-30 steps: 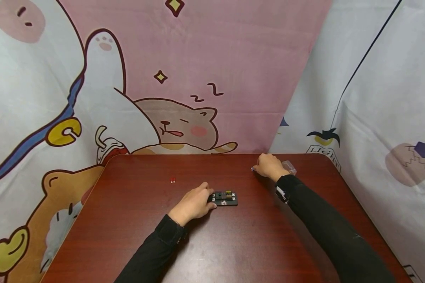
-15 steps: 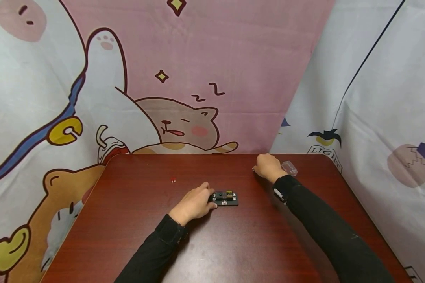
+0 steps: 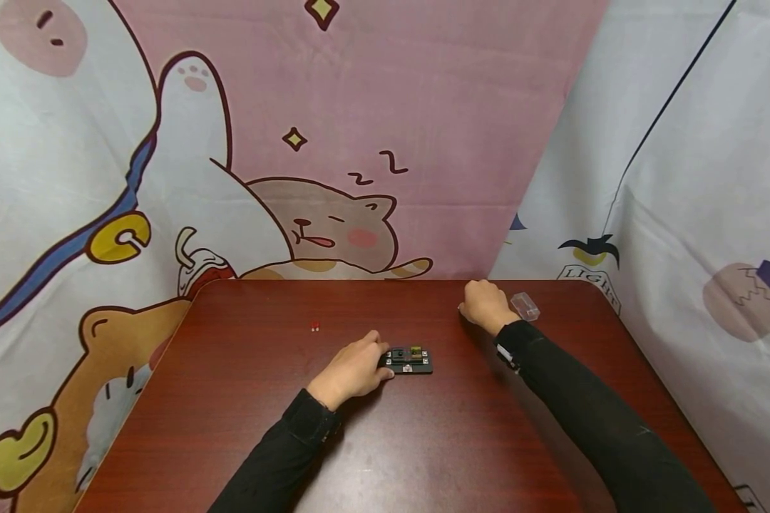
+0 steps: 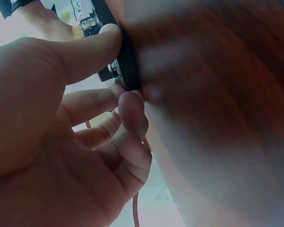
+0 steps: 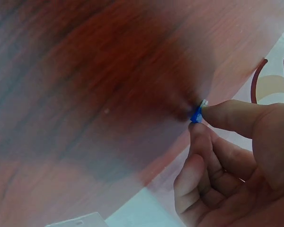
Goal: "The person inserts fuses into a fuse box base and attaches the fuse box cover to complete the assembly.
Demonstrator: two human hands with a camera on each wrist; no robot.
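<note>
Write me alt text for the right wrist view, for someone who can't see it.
A right hand pinches a tiny blue part between thumb and fingertip, just above a dark red wooden table. A clear plastic piece shows at the bottom edge.

This looks like a makeshift recording corner in a home or small studio rather than a proper workshop. A dark red wood-grain table (image 3: 423, 442) stands pushed into a corner, and cartoon sheets hang as a backdrop on both sides: a pink one (image 3: 372, 128) with a sleeping cat and "z z" marks, and a pale one (image 3: 693, 185) with small printed figures. The cloth shows folds and creases, draping right down to the table's edge.
</note>
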